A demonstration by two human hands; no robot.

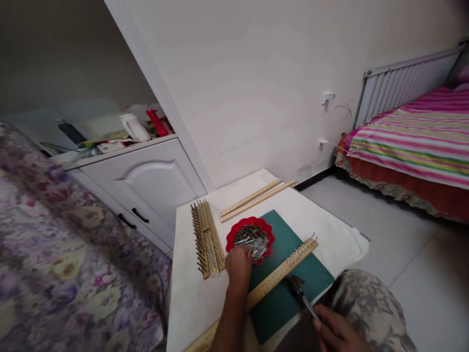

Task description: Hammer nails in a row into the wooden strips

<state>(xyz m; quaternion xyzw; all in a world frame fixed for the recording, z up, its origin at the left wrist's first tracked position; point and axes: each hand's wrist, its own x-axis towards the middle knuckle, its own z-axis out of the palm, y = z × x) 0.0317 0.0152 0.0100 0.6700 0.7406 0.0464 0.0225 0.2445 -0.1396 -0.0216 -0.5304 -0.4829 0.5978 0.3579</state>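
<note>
Right hand (335,330) is closed around a silver-handled, dark-headed hammer (309,304), its head held low over a green rectangular mat (273,320). Across the mat is laid a pale, perforated wooden strip (269,285), its far end studded with standing nails (300,253). At the near rim of a red scalloped bowl (237,227) of loose metal nails (253,237), the left hand (240,264) is placed; its fingertips are hidden, so its opening and hold cannot be told. Nails are probably best drawn out few at a time, points aligned.
</note>
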